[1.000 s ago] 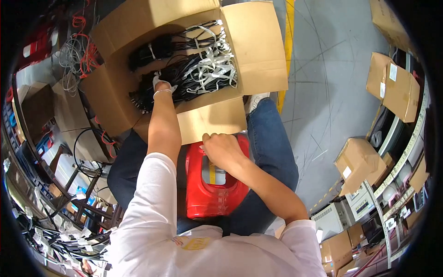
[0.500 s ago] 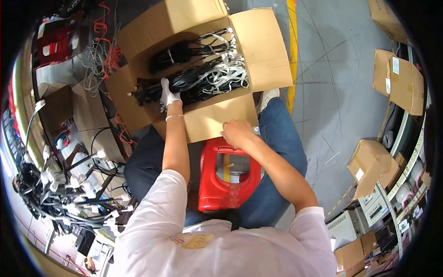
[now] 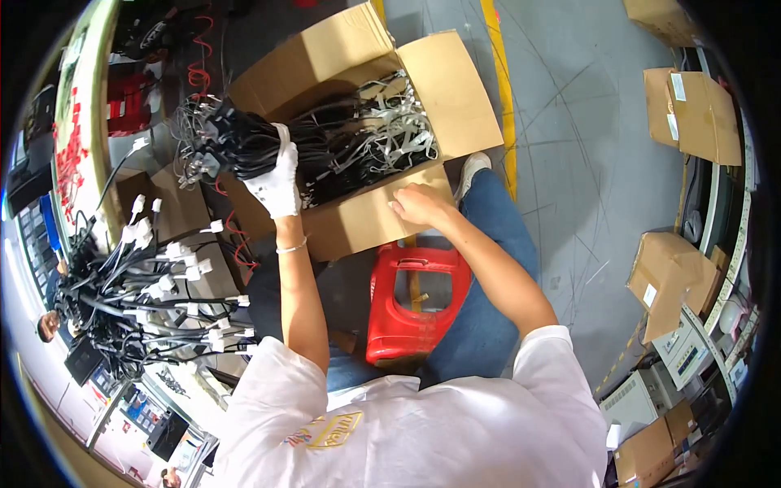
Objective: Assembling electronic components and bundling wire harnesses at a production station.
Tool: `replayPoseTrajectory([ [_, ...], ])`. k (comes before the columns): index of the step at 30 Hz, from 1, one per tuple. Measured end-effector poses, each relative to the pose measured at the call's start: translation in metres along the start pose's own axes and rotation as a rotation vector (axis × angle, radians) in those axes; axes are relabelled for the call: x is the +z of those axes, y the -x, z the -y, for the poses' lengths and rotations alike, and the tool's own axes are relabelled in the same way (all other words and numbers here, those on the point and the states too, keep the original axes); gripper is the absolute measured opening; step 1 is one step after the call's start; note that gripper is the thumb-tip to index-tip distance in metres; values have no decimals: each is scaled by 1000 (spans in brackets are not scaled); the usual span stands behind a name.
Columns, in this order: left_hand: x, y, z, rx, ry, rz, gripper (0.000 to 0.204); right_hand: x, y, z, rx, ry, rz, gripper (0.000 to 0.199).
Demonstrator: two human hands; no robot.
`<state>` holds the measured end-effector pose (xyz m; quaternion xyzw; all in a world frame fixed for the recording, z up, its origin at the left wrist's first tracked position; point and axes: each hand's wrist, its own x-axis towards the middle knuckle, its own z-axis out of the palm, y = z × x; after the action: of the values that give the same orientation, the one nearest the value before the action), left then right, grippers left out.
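My left hand [image 3: 279, 184], in a white glove, grips a thick bundle of black cables [image 3: 250, 148] with its fingers wrapped round it. One end of the bundle, with grey and dark connectors, sticks out past the left side of the open cardboard box [image 3: 451, 91]. More black cables [image 3: 346, 159] with white ties and plugs lie inside the box. Over the near flap [image 3: 354, 218] is my bare right hand [image 3: 421, 205], its fingers curled closed; whether they pinch anything is hidden.
A red plastic stool [image 3: 419, 333] stands between my legs. At left, many cables with white plugs [image 3: 163, 285] jut out. Coiled red hose [image 3: 199, 69] hangs beyond them. Cardboard boxes [image 3: 671, 276] line the right side. A yellow line [image 3: 506, 98] marks the grey floor.
My left hand has lifted the cable bundle and brought it left, over the box's edge. My right hand has shifted only slightly at the near flap. The view has swung a little.
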<state>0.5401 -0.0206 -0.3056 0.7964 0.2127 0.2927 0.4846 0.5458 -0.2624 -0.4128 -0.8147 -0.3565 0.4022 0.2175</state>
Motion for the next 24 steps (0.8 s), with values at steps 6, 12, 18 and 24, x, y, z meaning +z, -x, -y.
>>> replayPoseTrajectory([
  [6, 2, 17, -78, -89, -142, -36, 36, 13, 8, 17, -179, 195, -379, 20],
  [12, -35, 29, -130, 124, -575, 83, 49, -47, 51, 64, -69, -71, -953, 48],
  [18, -84, 69, -295, 60, 158, 77, 22, -148, 199, 200, -437, -436, -1083, 41],
  [24, -182, 131, -341, 18, 30, -196, 62, -114, 273, 335, -850, 123, -1089, 84],
])
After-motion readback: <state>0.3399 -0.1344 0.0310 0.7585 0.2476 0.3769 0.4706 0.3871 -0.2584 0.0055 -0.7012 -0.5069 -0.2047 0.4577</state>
